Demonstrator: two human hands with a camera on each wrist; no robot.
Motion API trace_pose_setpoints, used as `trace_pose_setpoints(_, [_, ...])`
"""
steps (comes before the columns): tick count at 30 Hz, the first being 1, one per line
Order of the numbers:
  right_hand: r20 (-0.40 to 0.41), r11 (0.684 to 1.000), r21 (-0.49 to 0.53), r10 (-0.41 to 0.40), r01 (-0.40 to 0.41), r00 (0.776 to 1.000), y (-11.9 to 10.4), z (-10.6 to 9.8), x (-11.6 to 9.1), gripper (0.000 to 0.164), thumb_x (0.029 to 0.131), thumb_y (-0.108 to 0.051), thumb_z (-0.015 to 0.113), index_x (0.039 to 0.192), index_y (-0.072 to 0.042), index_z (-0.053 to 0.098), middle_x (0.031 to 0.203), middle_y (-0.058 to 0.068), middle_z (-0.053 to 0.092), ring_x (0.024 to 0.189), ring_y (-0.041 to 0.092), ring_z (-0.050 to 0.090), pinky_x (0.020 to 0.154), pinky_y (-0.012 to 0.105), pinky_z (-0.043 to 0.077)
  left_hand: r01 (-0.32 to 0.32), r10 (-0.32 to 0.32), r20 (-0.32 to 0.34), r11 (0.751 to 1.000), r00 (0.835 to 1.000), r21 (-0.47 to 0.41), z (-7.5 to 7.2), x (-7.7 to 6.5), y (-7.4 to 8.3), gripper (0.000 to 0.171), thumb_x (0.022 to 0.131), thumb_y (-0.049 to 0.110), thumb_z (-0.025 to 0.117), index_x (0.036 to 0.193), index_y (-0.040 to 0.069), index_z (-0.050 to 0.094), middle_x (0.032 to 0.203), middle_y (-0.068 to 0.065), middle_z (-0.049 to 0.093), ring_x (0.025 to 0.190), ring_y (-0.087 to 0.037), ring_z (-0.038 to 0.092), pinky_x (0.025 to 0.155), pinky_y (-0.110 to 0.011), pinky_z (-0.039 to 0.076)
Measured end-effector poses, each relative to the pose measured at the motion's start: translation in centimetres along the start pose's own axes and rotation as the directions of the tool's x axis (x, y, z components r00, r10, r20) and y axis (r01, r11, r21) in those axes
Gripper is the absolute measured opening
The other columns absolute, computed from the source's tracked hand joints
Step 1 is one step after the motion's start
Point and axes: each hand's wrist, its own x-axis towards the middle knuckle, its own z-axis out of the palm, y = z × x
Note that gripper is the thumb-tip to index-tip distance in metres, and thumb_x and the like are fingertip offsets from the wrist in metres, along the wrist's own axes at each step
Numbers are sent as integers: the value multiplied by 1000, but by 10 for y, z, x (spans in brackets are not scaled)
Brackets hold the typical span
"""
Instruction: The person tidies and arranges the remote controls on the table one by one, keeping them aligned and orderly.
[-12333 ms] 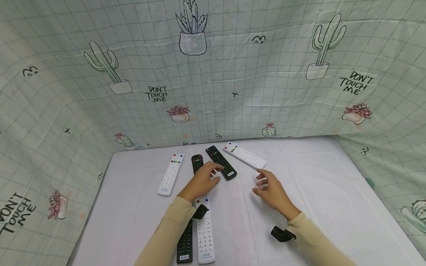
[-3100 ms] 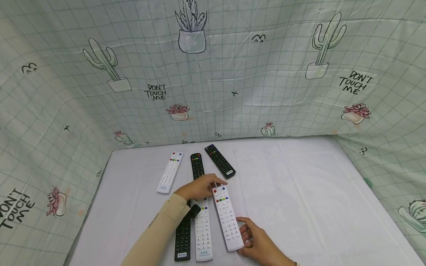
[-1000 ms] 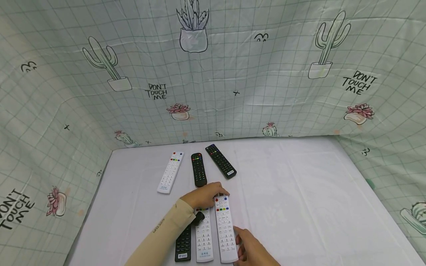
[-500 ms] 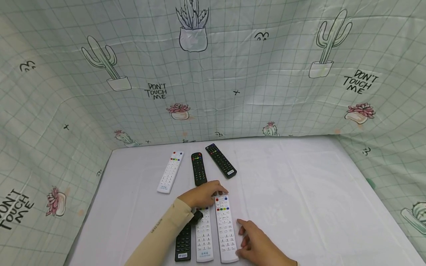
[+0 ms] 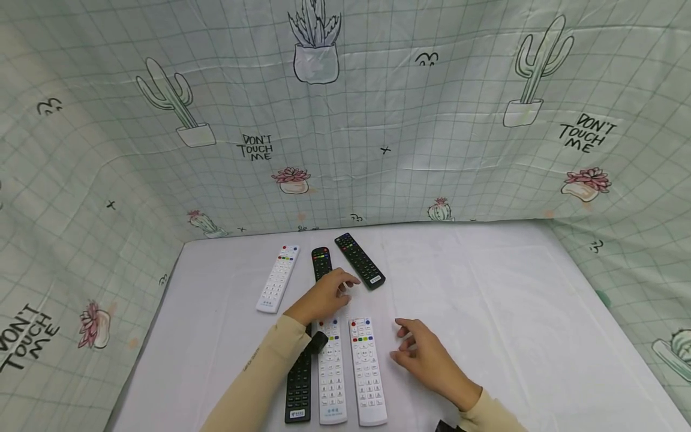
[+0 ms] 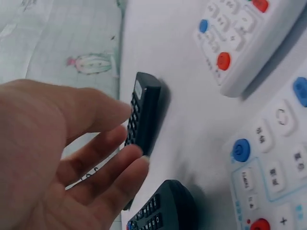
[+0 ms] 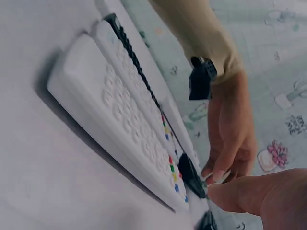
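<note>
My left hand (image 5: 324, 295), fingers loosely bent and holding nothing, hovers over a black remote control (image 5: 321, 259), hiding its lower part. Just beyond its fingertips lies a slanted black remote (image 5: 360, 261). My right hand (image 5: 429, 360) hangs to the right of a white remote (image 5: 368, 372), apart from it, thumb and fingers spread. That remote lies beside a second white remote (image 5: 332, 384) and a long black remote (image 5: 299, 387), side by side in a row. The left forearm and wrist camera cover part of the long black one.
Another white remote (image 5: 278, 279) lies tilted at the back left. All remotes rest on a white-covered table (image 5: 513, 300). A grid-patterned curtain (image 5: 378, 108) with printed cacti rises behind it and along both sides.
The white remote from the back right has come to the front, beside the other white one. Both hands have released it; the left moved up and away, the right drew off to the right.
</note>
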Motion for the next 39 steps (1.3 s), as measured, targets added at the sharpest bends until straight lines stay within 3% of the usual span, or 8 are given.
trace_pose_setpoints(7, [-95,999,-35,22,-25,995,5,-2,26,55,87,5,80,137,11,58,111,14,63,89,16,65,77,31,60,37,-52,-129,992,990,-117,-5,9,-4,37,98,-5,66,135,-4,65,124,-20,64,110,-33,62,97,-45,55])
trace_pose_setpoints(17, [-155,1000,-22,-23,20,988,17,-1,56,53,88,5,77,136,12,58,112,18,62,94,24,65,83,37,62,92,-159,-279,967,947,-239,-8,21,-17,38,99,-3,65,137,-6,63,126,-22,62,111,-35,61,99,-49,54])
trace_pose_setpoints(24, [-175,1000,-15,5,-8,985,20,4,77,56,87,5,77,137,13,55,113,20,61,98,28,64,87,42,59,117,-224,-307,937,925,-331,-9,29,-20,40,100,-2,63,140,-6,60,134,-24,60,121,-39,59,106,-49,52])
trace_pose_setpoints(33, [-207,999,-40,-1,-7,978,20,8,96,60,85,4,78,138,15,53,113,22,59,96,29,62,86,42,55,176,-305,-325,911,895,-372,-11,40,-22,45,100,1,64,144,-5,57,139,-23,60,128,-38,57,107,-50,52])
trace_pose_setpoints(39, [-231,999,-22,39,-45,972,21,15,109,64,83,4,80,140,15,51,113,22,56,100,32,61,88,44,55,208,-351,-329,893,877,-399,-12,48,-24,50,100,1,65,148,-2,54,142,-21,57,131,-37,55,110,-49,49])
